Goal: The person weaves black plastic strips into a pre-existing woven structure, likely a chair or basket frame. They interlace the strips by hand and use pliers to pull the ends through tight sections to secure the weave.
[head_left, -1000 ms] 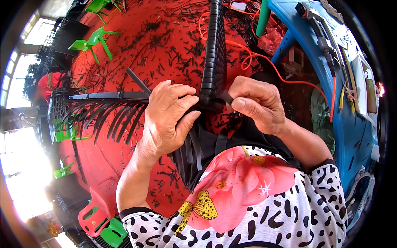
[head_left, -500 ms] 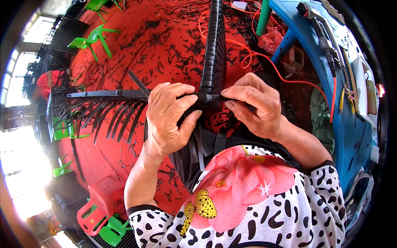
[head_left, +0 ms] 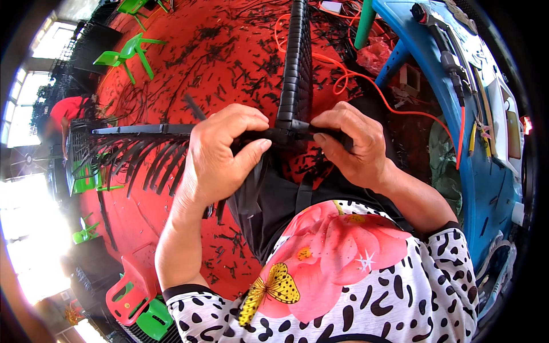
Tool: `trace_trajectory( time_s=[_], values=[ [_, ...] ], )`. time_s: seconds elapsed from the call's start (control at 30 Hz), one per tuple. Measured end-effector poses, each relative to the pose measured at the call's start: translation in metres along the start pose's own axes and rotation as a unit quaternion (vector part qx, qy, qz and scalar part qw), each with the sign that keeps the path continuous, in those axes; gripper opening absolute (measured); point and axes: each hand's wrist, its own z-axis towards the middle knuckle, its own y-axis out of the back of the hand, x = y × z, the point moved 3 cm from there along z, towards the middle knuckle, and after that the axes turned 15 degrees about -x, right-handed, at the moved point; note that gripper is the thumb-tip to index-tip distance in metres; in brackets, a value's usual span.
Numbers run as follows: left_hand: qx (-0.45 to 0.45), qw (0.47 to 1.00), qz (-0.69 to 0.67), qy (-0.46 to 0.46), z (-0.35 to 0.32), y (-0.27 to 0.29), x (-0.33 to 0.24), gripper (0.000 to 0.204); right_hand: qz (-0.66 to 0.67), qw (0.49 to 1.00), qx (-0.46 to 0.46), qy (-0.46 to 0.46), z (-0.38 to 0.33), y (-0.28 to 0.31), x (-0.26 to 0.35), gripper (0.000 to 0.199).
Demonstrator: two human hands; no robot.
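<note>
A woven black frame (head_left: pixel 295 68) rises away from me, its side wrapped in flat plastic strips. At its near corner a dark rail (head_left: pixel 154 130) runs off to the left, with loose black strips (head_left: pixel 154 166) hanging from it. My left hand (head_left: pixel 226 151) is curled round black strips at the rail, left of the corner; its fingers and thumb face each other. Just right of the corner, my right hand (head_left: pixel 357 146) pinches a black strip between thumb and forefinger. What lies inside both hands is partly hidden.
Black strip scraps litter the red floor (head_left: pixel 229 68). A blue table (head_left: pixel 480 188) with a tool (head_left: pixel 449 60) on it stands at right; an orange cord (head_left: pixel 394 106) trails below. Green chairs (head_left: pixel 128 54) and a red chair (head_left: pixel 130 291) are at left, near another person (head_left: pixel 66 111).
My left hand has slid left along the rail and its thumb has come away from the corner. The right hand has shifted slightly. At far left, the other person has moved.
</note>
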Motion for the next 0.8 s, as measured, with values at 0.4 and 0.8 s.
trace_trajectory(
  time_s=[0.4,0.8],
  values=[
    [0.094,0.995,0.003,-0.017,0.036,-0.008,0.001,0.026,-0.084,0.982,-0.033,0.167,0.023,-0.018,-0.007,0.048],
    [0.105,0.990,0.004,-0.099,0.043,-0.014,-0.003,0.033,-0.113,0.960,-0.009,0.257,0.022,-0.022,-0.013,0.036]
  ],
)
